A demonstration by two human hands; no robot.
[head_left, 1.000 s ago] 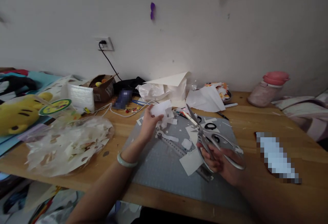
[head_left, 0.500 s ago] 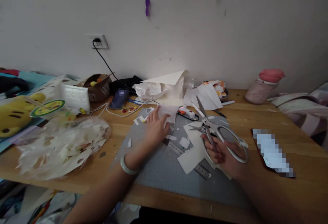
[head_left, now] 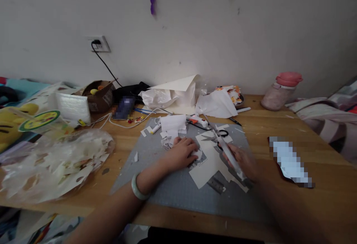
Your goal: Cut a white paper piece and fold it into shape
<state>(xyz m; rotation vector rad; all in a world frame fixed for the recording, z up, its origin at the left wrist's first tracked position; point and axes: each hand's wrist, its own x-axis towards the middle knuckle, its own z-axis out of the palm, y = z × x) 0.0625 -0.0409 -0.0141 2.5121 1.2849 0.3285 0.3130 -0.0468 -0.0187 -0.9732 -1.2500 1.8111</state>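
Observation:
My left hand, with a pale bangle at the wrist, rests low over the grey cutting mat. Its fingers are bent but apart from the thumb, beside a small white paper scrap. Whether they touch the scrap is unclear. Beyond them lies a piece of white paper. In my right hand are large scissors with pale handles, seen nearly edge-on, blades pointing away. Below the scissors lie cream card pieces and part of a metal ruler. A black-handled pair of scissors lies behind the blades.
A glue gun lies at the mat's back edge. Crumpled plastic covers the left side, near a lidded cup. A phone and a pink-lidded bottle stand right. White cables run behind.
My left hand has left the white paper and come nearer and to the right, over the scraps. My right hand has turned the scissors edge-on. The view has shifted slightly right.

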